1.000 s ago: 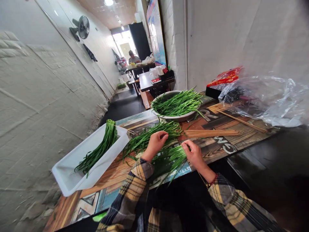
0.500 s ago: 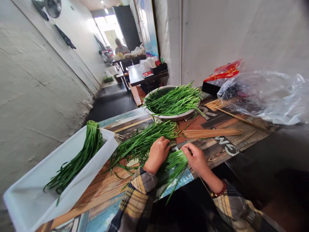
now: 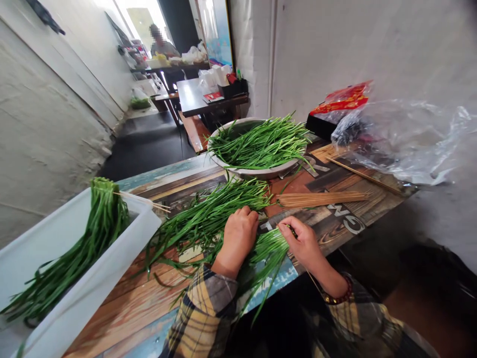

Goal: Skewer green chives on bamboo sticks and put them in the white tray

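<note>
My left hand (image 3: 237,238) rests curled on a loose heap of green chives (image 3: 208,214) spread on the wooden table (image 3: 137,293); its fingertips are hidden among the stalks. My right hand (image 3: 303,242) pinches the cut ends of a small bunch of chives (image 3: 266,253) near the table's front edge. A thin stick seems to run under that wrist. A bundle of bamboo skewers (image 3: 320,199) lies just beyond my right hand.
A metal bowl (image 3: 257,173) heaped with chives stands behind the heap. A white tray (image 3: 48,278) at left holds skewered chives. Crumpled clear plastic (image 3: 406,139) and a red packet (image 3: 341,102) lie at right. A person sits at a far table.
The view has swung down and left, so the tray looks nearer. My left hand has settled lower onto the loose chives. My right hand keeps its pinch on the bunch.
</note>
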The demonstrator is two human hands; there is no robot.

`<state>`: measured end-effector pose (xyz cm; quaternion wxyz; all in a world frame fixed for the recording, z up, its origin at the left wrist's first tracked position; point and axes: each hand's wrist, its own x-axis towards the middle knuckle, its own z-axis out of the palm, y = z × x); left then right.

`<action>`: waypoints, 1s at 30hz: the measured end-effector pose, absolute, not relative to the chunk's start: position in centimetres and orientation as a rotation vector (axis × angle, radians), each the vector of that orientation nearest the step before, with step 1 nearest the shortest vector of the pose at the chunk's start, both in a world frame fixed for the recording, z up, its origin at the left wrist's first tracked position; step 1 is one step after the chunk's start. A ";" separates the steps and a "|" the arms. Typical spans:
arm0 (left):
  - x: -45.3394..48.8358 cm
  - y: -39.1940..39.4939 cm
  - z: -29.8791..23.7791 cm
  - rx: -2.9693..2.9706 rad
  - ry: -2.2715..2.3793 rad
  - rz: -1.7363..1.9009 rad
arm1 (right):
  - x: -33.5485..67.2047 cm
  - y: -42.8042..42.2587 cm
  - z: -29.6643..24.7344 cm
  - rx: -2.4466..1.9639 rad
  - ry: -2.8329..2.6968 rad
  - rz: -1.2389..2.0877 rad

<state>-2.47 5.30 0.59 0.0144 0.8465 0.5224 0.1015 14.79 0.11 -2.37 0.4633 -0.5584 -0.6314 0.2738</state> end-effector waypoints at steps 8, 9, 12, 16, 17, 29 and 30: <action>-2.7 5.5 0.8 2.270 1.334 0.901 | 14.4 0.5 -1.9 -1.405 -1.499 0.711; -2.8 5.5 0.8 2.172 1.284 0.949 | 14.2 0.6 -1.7 -1.389 -1.497 0.716; -3.1 5.6 0.8 1.918 1.197 1.008 | 13.7 1.1 -1.1 -1.328 -1.522 0.714; -3.2 5.5 0.9 1.817 1.132 1.013 | 13.4 1.5 -1.2 -1.306 -1.510 0.734; -3.2 5.4 0.9 1.825 1.122 1.009 | 13.5 1.5 -1.4 -1.312 -1.500 0.748; -2.0 4.8 0.6 1.946 1.110 1.026 | 14.5 -1.0 -1.4 -1.349 -1.581 0.699; -1.9 4.7 0.6 1.950 1.113 1.027 | 14.5 -1.2 -1.4 -1.354 -1.577 0.694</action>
